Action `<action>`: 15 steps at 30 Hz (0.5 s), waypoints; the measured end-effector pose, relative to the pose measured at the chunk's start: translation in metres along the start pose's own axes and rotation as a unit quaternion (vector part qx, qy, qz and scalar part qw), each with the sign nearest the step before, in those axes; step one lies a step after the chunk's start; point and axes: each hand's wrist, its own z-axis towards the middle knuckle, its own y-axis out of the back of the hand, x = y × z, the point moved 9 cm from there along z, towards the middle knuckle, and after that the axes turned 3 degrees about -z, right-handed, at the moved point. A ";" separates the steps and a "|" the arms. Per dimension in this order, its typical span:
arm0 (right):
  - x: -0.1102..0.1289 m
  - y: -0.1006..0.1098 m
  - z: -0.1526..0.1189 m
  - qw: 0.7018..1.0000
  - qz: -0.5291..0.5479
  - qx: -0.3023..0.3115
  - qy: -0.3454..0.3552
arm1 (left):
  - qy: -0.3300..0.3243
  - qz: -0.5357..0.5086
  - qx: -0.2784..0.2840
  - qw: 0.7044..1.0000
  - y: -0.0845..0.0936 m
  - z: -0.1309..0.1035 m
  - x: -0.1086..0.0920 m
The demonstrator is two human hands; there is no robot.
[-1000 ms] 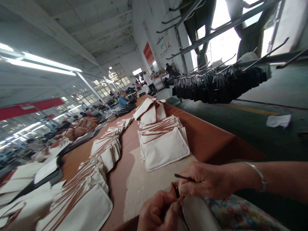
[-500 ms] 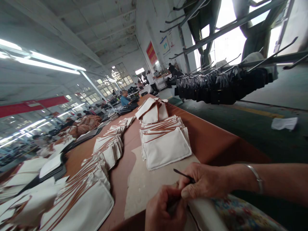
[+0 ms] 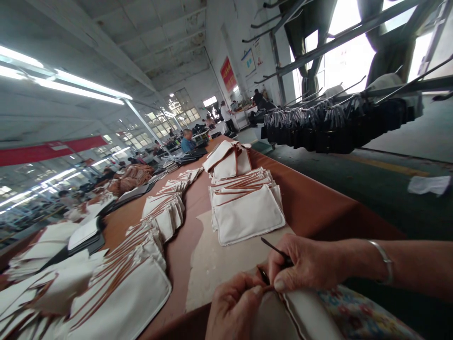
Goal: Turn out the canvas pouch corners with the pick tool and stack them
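Note:
Low on the right, a white leather-like piece with brown edging (image 3: 307, 311) lies over my lap. My left hand (image 3: 231, 304) is closed on its brown edge, thumb and forefinger pinching. Right beside it, my right hand (image 3: 300, 264) is closed around a thin dark pointed tool (image 3: 272, 246), whose tip sticks out to the upper left. The tool's other end is hidden in the palm, so its kind is unclear. The right thumb presses against the same brown edge. Beyond the hands, a stack of white piped pieces (image 3: 249, 215) sits on the table.
More white pieces with brown edging (image 3: 123, 302) lie fanned in rows along the left of the brown-covered table (image 3: 304, 189). A tan sheet (image 3: 205, 264) lies under the stack. Dark items (image 3: 325, 132) hang from a metal rack on the right. A person in blue (image 3: 187, 141) sits farther back.
My left hand has shifted slightly left and opened up the view of the brown edge between both hands. The right hand still grips the dark tool. The view has turned slightly.

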 end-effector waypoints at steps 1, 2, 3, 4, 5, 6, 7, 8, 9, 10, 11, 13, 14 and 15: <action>0.000 0.001 0.000 1.000 -0.003 -0.002 -0.003 | 0.012 -0.001 0.002 1.000 -0.001 0.001 0.001; -0.001 0.002 -0.001 1.000 0.000 -0.005 -0.010 | 0.014 -0.010 -0.001 1.000 -0.002 0.002 0.002; -0.004 0.004 -0.001 1.000 0.007 -0.009 -0.024 | 0.000 -0.018 -0.010 1.000 -0.002 0.003 0.001; -0.008 0.005 -0.002 0.999 0.015 -0.013 -0.045 | -0.030 -0.014 -0.026 0.999 0.000 0.003 -0.001; -0.013 0.006 -0.004 0.997 0.023 -0.017 -0.067 | -0.080 0.007 -0.049 0.996 0.003 0.001 -0.007; -0.017 0.007 -0.005 0.996 0.029 -0.019 -0.085 | -0.148 0.044 -0.077 0.985 0.007 -0.002 -0.015; -0.021 0.007 -0.006 0.994 0.034 -0.020 -0.099 | -0.227 0.095 -0.105 0.964 0.008 -0.009 -0.024; -0.022 0.007 -0.007 0.993 0.038 -0.023 -0.105 | -0.304 0.152 -0.129 0.931 0.008 -0.017 -0.034; -0.023 0.007 -0.007 0.993 0.042 -0.026 -0.106 | -0.374 0.211 -0.149 0.891 0.005 -0.027 -0.041; -0.022 0.007 -0.007 0.993 0.047 -0.030 -0.106 | -0.430 0.267 -0.165 0.846 0.002 -0.036 -0.047; -0.021 0.007 -0.008 0.992 0.053 -0.035 -0.109 | -0.474 0.321 -0.177 0.800 -0.003 -0.044 -0.051; -0.019 0.006 -0.008 0.990 0.062 -0.042 -0.118 | -0.523 0.417 -0.183 0.721 -0.013 -0.053 -0.056; -0.019 0.006 -0.009 0.989 0.066 -0.044 -0.122 | -0.531 0.459 -0.180 0.689 -0.017 -0.055 -0.057; -0.019 0.005 -0.009 0.988 0.069 -0.045 -0.127 | -0.535 0.496 -0.174 0.661 -0.022 -0.056 -0.058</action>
